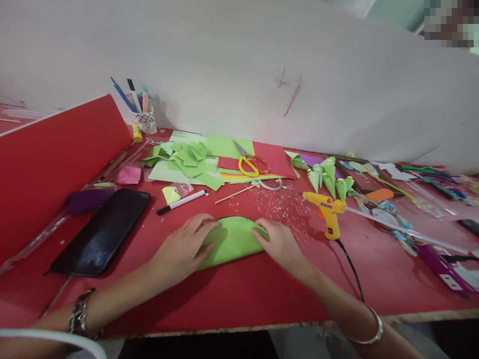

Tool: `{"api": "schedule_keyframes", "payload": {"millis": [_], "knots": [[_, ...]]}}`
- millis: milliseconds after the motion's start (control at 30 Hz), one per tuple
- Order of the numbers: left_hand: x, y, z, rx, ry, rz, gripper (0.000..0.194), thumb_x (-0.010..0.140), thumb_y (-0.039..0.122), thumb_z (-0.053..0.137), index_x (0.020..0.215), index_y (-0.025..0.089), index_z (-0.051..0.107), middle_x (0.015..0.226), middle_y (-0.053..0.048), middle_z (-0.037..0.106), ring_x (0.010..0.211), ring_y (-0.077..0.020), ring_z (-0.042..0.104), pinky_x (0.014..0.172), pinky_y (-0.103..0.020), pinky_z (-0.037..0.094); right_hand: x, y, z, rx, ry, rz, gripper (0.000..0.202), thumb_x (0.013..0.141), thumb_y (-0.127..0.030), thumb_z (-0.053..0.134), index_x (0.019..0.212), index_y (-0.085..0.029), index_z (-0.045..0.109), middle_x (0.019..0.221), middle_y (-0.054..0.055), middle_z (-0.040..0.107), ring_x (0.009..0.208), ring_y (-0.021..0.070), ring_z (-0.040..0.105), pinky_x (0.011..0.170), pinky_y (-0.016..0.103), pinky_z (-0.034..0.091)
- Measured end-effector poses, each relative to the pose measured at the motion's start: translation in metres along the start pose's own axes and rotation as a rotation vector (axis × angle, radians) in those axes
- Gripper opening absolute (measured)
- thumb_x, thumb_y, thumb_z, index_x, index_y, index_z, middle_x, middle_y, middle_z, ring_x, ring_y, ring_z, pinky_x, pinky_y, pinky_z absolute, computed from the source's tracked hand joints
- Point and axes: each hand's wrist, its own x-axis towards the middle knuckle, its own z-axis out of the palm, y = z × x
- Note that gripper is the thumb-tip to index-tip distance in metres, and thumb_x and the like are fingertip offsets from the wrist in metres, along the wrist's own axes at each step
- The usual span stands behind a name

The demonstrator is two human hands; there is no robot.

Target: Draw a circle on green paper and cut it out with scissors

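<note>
A folded piece of green paper (234, 242), rounded along its far edge, lies on the red table between my hands. My left hand (189, 242) grips its left end, fingers curved over the top. At the right end, my right hand (279, 242) pinches the paper between thumb and fingers. A marker (181, 202) and a thin wooden stick (234, 194) lie just beyond the paper. To the right of my right hand rests a yellow glue gun (327, 212).
A black phone (103, 232) lies at left. Scissors (249, 164) rest on stacked coloured paper (277, 159) behind. Green paper cones (327, 177) are at back right, a pen cup (145, 121) at back left. A purple power strip (445, 269) sits at right.
</note>
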Motion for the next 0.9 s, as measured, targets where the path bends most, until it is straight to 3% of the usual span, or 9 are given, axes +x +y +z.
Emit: {"api": "schedule_keyframes", "payload": {"millis": [100,233,367,900], "knots": [[0.000,0.007,0.000,0.142,-0.002,0.171,0.036,0.088,0.031,0.036,0.122,0.024,0.044,0.126,-0.006,0.048,0.116,-0.0229,0.043,0.097,-0.039,0.033,0.005,-0.004,-0.002,-0.085,-0.010,0.022,0.016,0.085,-0.030,0.044,0.087,-0.019,0.055,0.076,0.004,0.066,0.070,0.0203,0.062,0.057,0.025,0.034],[0.000,0.016,0.007,0.214,-0.123,0.379,0.049,0.086,0.045,0.037,0.130,0.024,0.035,0.139,-0.005,0.035,0.127,-0.0241,0.030,0.104,-0.042,0.021,0.011,-0.008,-0.004,-0.180,-0.016,0.029,0.016,0.086,-0.030,0.043,0.084,-0.019,0.054,0.075,0.005,0.066,0.067,0.0190,0.062,0.053,0.025,0.029],[-0.001,0.019,0.015,0.213,-0.211,0.357,0.061,0.083,0.058,0.030,0.135,0.024,0.028,0.144,-0.006,0.024,0.130,-0.0261,0.022,0.103,-0.043,0.021,0.011,-0.010,-0.004,-0.251,0.002,0.033,0.015,0.086,-0.029,0.043,0.083,-0.019,0.053,0.072,0.003,0.066,0.063,0.0179,0.061,0.052,0.025,0.026],[-0.006,0.015,0.024,0.116,-0.291,0.321,0.069,0.080,0.064,0.028,0.138,0.029,0.013,0.146,-0.007,0.015,0.132,-0.0299,0.013,0.103,-0.053,0.014,0.012,-0.014,-0.001,-0.390,-0.031,0.030,0.013,0.087,-0.025,0.044,0.088,-0.017,0.054,0.076,0.003,0.066,0.066,0.0191,0.061,0.053,0.026,0.027]]}}
